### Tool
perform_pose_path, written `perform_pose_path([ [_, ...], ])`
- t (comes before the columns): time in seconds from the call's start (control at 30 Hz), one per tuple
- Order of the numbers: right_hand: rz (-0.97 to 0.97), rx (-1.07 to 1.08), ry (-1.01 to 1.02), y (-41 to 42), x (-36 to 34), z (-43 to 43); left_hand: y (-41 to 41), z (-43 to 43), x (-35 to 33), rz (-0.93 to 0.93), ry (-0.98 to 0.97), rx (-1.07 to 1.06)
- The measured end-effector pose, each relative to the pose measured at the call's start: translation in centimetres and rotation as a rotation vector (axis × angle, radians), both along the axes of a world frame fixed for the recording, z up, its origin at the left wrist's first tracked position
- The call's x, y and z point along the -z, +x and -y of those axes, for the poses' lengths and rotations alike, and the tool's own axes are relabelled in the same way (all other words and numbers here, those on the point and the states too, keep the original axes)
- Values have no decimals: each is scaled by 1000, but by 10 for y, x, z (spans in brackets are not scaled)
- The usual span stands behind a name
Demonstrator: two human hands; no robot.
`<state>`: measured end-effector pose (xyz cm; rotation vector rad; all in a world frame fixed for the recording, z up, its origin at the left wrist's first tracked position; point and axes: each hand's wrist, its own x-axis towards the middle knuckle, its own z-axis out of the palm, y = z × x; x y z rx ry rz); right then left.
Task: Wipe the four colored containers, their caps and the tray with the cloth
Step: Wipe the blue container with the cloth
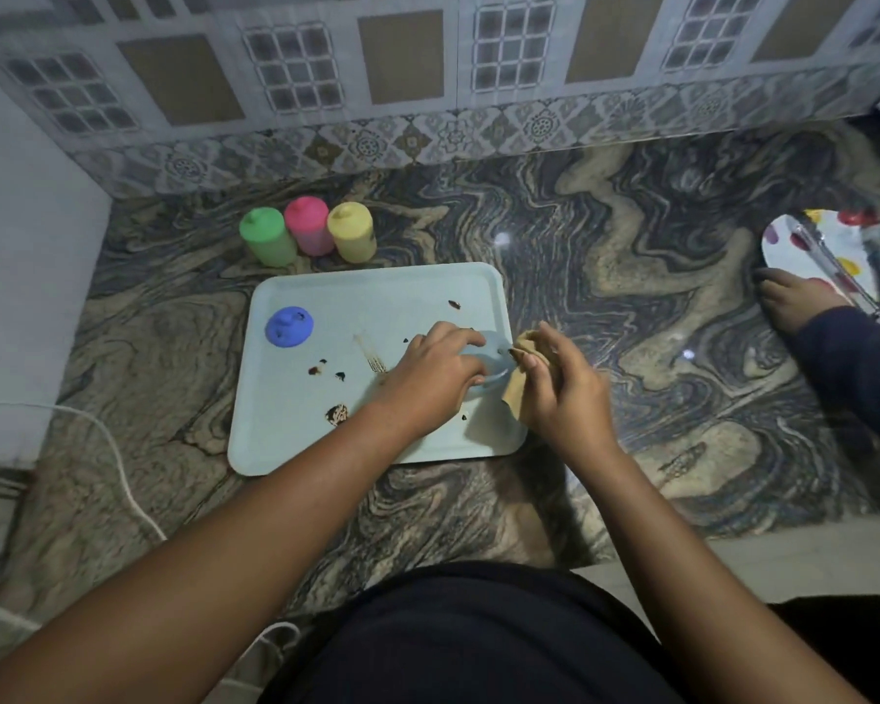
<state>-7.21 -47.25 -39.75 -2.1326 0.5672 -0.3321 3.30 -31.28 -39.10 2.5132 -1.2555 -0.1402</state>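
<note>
A pale blue tray lies on the marble floor, dotted with dark brown stains. My left hand grips a light blue container lying on its side over the tray's right part. Against the container's open end, my right hand holds a crumpled tan cloth. The blue cap sits alone on the tray's left side. Behind the tray stand the green, pink and yellow containers, each capped, in a row.
A tiled wall runs along the back and a white wall on the left. A white cable curves over the floor at left. At right, another person's foot rests by a spotted plate with metal tongs.
</note>
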Motion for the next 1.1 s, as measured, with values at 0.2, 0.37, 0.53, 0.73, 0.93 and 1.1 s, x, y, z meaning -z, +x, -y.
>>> perform_pose_path([
  [0.2,81,141,353,8,-11,-1,18,-16,-31,-173,-178,-108],
  [0.37,276,101,479,26,-49,-29,24,-44,-104,-263,-467,-250],
  [0.53,417,39,627,39,-88,-57,28,-64,-141,-278,-559,-307],
  [0.73,473,-121,642,47,-120,-75,42,-92,-174,-268,-649,-314],
  [0.93,543,-161,593,62,-140,-83,49,-100,-208,-191,-563,-259],
  [1.1,539,-249,590,56,-141,-91,51,-93,-209,-196,-614,-320],
])
